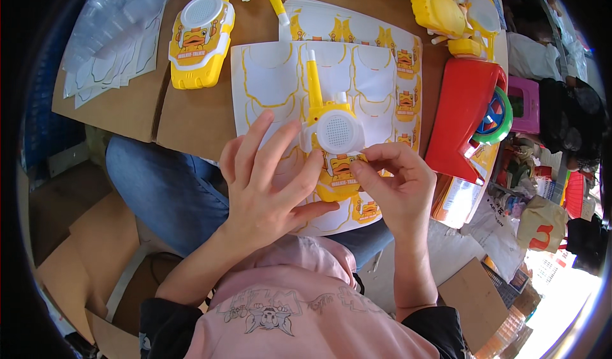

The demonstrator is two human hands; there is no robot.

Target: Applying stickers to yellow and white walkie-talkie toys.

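a yellow toy radio [341, 129] was laid upon a printed sticker sheet [255, 72]. its left side was touched by the left hand [258, 187], whose fingers were spread. the upper right edge of a duck sticker [341, 166] was pinched by the right hand [401, 180], between thumb and forefinger. a second toy radio [199, 53] was placed to the left, and a red tape dispenser [460, 110] to the right.

Brown worktop [197, 114] filled the upper middle. Pale grey floor [449, 256] showed lower right, beside a cardboard piece [473, 303]. Open cardboard box [95, 244] stood lower left. Beige bag [542, 224] sat in clutter on the right; white light [561, 311] glared below.
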